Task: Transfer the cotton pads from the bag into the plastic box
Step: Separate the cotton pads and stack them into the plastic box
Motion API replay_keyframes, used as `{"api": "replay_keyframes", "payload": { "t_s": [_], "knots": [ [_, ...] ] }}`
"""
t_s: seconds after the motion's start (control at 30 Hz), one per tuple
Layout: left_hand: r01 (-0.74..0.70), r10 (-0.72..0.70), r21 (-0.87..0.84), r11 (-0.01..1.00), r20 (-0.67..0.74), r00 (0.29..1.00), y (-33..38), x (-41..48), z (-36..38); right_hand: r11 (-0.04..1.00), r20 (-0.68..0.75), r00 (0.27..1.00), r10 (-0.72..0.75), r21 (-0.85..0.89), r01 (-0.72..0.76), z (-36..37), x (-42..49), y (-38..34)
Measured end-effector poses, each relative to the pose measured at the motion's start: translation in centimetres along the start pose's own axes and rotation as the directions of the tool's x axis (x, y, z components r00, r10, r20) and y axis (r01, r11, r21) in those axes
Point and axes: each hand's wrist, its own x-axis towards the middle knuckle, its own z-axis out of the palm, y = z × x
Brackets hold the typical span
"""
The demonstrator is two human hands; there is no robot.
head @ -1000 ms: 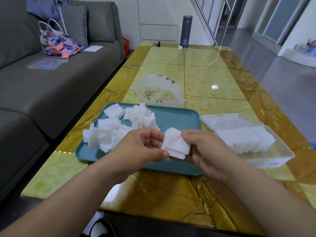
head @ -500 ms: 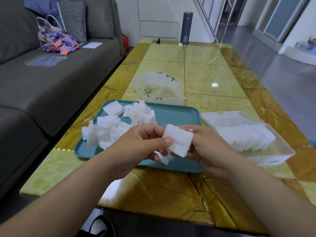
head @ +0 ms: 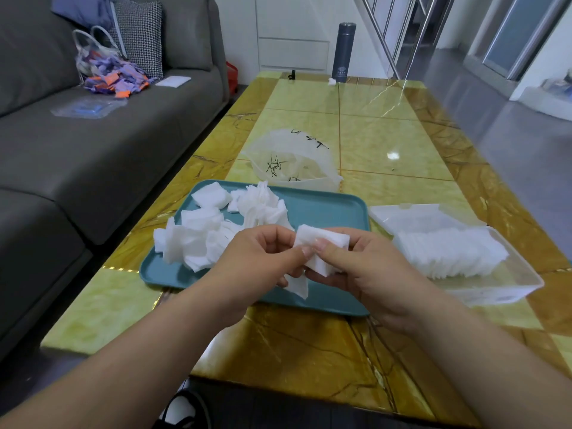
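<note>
A teal tray (head: 325, 212) on the table (head: 387, 134) carries loose pads (head: 198, 239). The crumpled bag (head: 291, 159) lies just beyond it, and the box (head: 510, 283) (a row of pads inside) sits right of the tray. A flask (head: 343, 52) stands at the far end. Left hand (head: 257, 264) and right hand (head: 365, 274) both pinch 1 stack (head: 322, 239) over the tray's near edge.

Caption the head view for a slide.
Left hand and right hand pinch white square cotton pads over a teal plastic tray.

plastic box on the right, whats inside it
A row of white cotton pads sits in the clear plastic box; the box floor beneath them is covered.
</note>
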Motion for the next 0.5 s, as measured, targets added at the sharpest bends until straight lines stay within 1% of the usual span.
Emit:
{"api": "replay_keyframes", "payload": {
  "t_s": [0.07,0.13,0.2,0.23,0.27,0.33,0.37,0.5],
  "knots": [
    [-0.003,0.003,0.002,1.000,0.017,1.000,0.2,0.0,0.1,1.000,-0.071,0.997,-0.006,-0.015,0.005,-0.1,0.2,0.4],
    [-0.002,0.002,0.023,1.000,-0.016,1.000,0.3,0.1,-0.2,1.000,-0.115,0.993,0.010,0.012,-0.008,-0.1,0.4,0.5],
    [0.005,0.012,0.182,0.983,-0.093,0.996,0.1,0.6,-0.8,0.998,-0.132,0.991,0.036,0.058,-0.029,-0.1,0.6,0.5],
    [0.023,0.000,0.262,0.965,-0.086,0.996,0.0,0.7,-1.0,0.997,-0.133,0.990,0.047,0.070,-0.038,-0.1,0.6,0.5],
    [0.042,-0.030,0.297,0.954,-0.044,0.999,-0.3,0.7,-1.1,0.996,-0.129,0.990,0.055,0.075,-0.045,-0.2,0.6,0.6],
    [0.065,-0.086,0.284,0.957,0.060,0.995,-0.7,0.6,-1.0,0.995,-0.121,0.991,0.065,0.083,-0.055,-0.1,0.6,0.6],
    [0.063,-0.089,0.283,0.957,0.081,0.993,-0.9,0.6,-0.9,0.994,-0.118,0.991,0.068,0.089,-0.057,-0.1,0.6,0.6],
    [0.068,-0.089,0.307,0.949,0.056,0.994,-1.0,0.9,-0.5,0.995,-0.143,0.987,0.074,0.079,-0.063,-0.4,0.7,0.6]
  ]
}}
